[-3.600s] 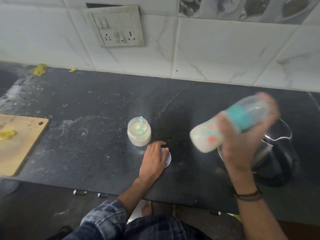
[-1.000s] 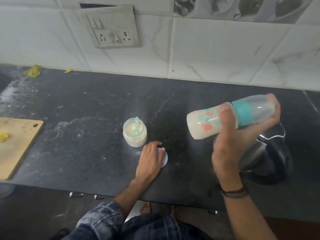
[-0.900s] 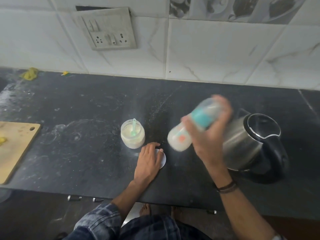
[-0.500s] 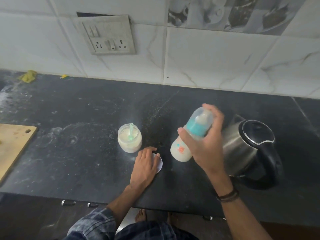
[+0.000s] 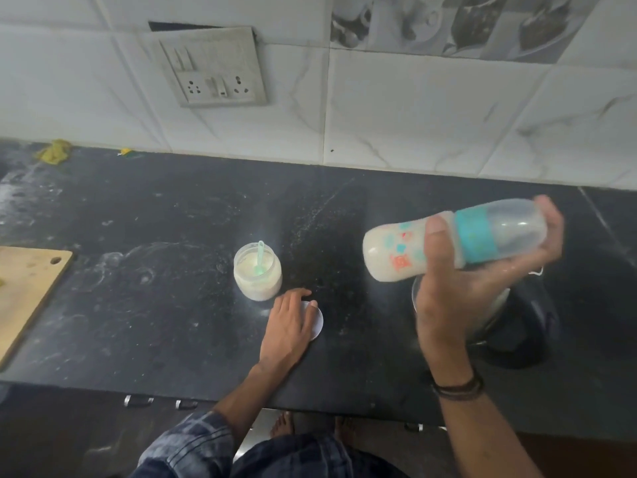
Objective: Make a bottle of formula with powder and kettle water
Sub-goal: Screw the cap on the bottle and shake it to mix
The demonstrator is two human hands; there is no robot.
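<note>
Bottle (image 5: pixel 389 250) lies sideways, clamped in the right grip (image 5: pixel 448 298), while the left grip (image 5: pixel 289 326) rests flat-fingered on the lid (image 5: pixel 319 322).

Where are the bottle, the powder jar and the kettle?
bottle (image 5: pixel 389 251), head view, milky lower body.
powder jar (image 5: pixel 257 287), head view, front wall.
kettle (image 5: pixel 529 339), head view, black handle side.

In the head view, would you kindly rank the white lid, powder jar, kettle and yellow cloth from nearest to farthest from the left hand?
1. White lid: on the counter, touched by the left hand.
2. Powder jar: just behind the hand.
3. Kettle: off to the right.
4. Yellow cloth: far-left back corner, by the wall.
</note>
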